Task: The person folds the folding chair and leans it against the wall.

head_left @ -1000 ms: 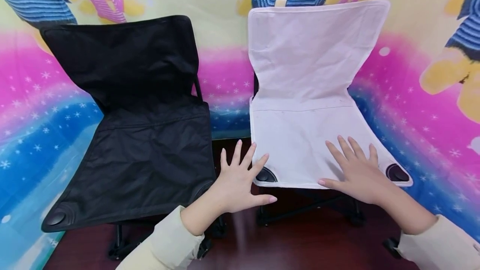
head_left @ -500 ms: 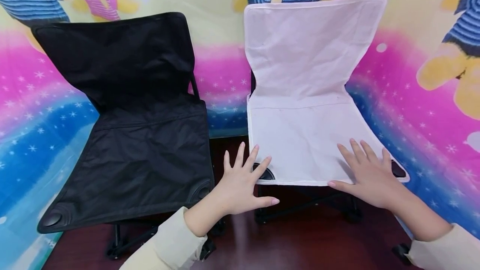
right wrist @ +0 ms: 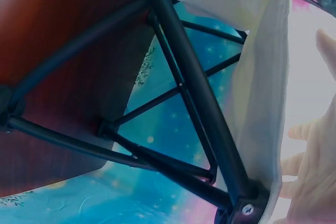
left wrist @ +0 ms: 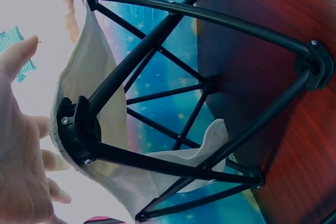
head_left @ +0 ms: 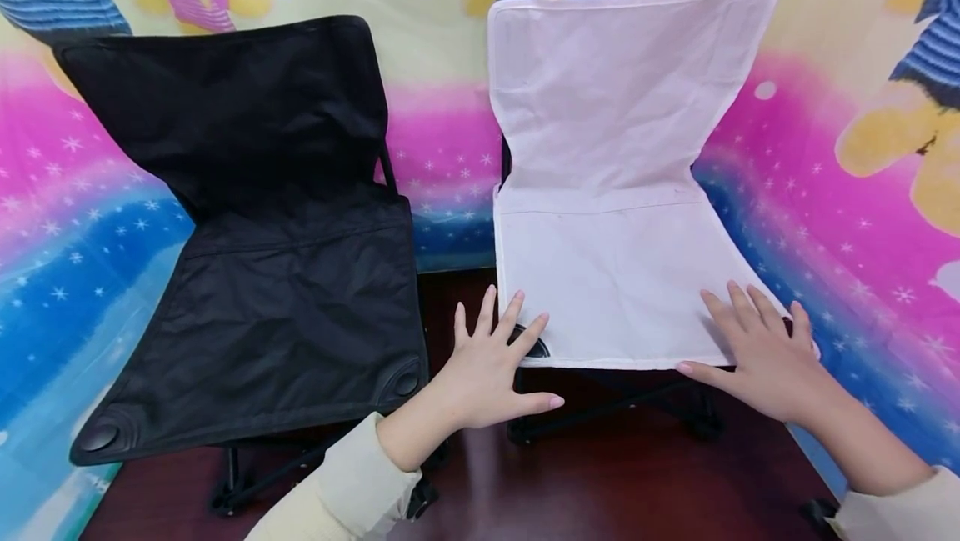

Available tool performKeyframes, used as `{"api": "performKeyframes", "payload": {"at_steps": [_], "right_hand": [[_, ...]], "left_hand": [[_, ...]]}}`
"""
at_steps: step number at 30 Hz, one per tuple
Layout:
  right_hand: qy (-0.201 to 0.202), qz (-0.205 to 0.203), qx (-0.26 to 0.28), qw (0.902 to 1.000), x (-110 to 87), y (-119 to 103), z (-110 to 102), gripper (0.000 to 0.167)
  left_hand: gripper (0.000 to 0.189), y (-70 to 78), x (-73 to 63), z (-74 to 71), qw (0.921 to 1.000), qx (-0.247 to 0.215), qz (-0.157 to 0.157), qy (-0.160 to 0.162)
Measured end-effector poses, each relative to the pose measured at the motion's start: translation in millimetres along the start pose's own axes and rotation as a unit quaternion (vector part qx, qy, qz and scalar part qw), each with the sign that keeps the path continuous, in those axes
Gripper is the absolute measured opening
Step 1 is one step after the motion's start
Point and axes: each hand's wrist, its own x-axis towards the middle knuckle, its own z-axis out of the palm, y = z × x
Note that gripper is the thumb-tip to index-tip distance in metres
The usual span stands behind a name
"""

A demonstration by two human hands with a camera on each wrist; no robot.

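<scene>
A white folding chair [head_left: 607, 274] stands on the right in the head view, a black folding chair [head_left: 300, 316] on the left. My left hand [head_left: 487, 374], fingers spread, overlaps the white seat's front left corner in this view. Over its front right corner is my right hand [head_left: 776, 362], also spread, partly covering the dark corner patch. In the left wrist view, my left hand [left wrist: 21, 156] is beside the seat's black corner joint [left wrist: 79, 132]. The right wrist view has my right hand [right wrist: 315, 171] at the seat's edge, above the black frame tube [right wrist: 197, 85]. Neither hand grips anything.
Both chairs stand on a dark red, glossy surface [head_left: 577, 483]. Behind them hangs a colourful backdrop [head_left: 442, 124] with cartoon bears and snowflakes. A narrow gap separates the two chairs. Black crossed legs [head_left: 255, 474] show below the black seat.
My right hand has slid right along the white seat's front, from inside the corner to over its corner patch. My left hand has barely moved, and the view has shifted slightly.
</scene>
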Motion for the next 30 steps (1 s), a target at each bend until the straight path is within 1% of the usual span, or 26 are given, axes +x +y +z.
{"api": "performKeyframes", "payload": {"at_steps": [7,13,19,24,30], "right_hand": [[-0.002,0.009,0.003,0.9999,-5.5,9,2,0.091],[-0.014,0.022,0.007,0.9996,-11.7,17,6,0.091],[-0.01,0.026,0.012,0.9995,-16.4,22,13,0.091],[0.007,0.024,0.016,0.9996,-17.7,26,18,0.091],[0.058,-0.008,0.038,0.9976,-21.2,29,23,0.088]], "left_hand": [[0.086,0.9,3.3,2.5,1.0,0.0,0.0,-0.008],[0.086,2.1,4.8,6.2,0.9999,0.004,0.005,-0.009],[0.085,2.7,5.2,9.8,0.9997,-0.015,0.012,-0.013],[0.082,1.6,6.1,12.0,0.9996,-0.019,0.019,-0.006],[0.079,0.9,7.4,14.8,0.9996,-0.006,0.026,0.009]]}}
